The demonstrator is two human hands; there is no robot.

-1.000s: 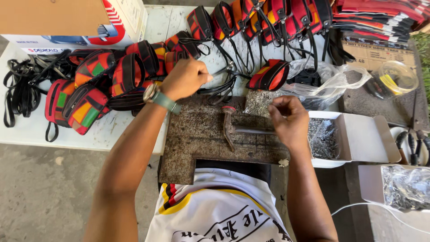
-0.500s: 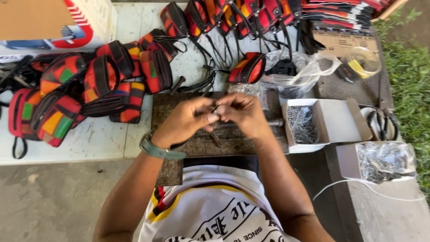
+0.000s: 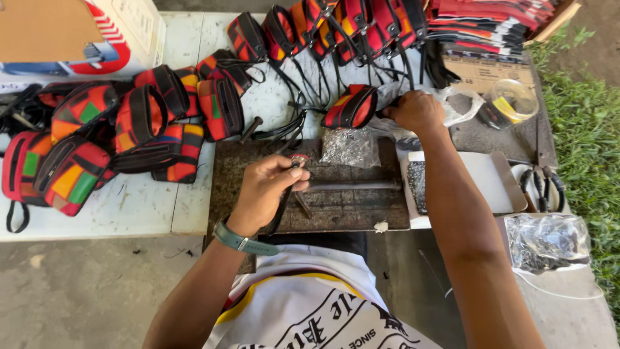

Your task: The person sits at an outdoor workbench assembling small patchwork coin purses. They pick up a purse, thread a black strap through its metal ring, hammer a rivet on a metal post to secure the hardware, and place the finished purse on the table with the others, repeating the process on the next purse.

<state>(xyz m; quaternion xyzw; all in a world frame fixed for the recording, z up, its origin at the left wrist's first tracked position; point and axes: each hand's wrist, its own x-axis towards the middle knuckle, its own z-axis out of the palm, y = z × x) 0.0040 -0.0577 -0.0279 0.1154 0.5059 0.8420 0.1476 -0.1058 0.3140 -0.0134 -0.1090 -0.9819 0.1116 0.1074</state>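
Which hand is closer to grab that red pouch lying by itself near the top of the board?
Right, most likely. The right hand already reaches out beside the red pouch, nearly touching it. The left hand is lower down, pinching a small piece over the board.

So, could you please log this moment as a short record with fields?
Left hand: pinches a small metal piece with a black strap over the stone slab
Right hand: reaches out to the clear plastic bag, beside the red pouch
Metal rod: lies across the slab
Finished pouches: heaped at left on the white table
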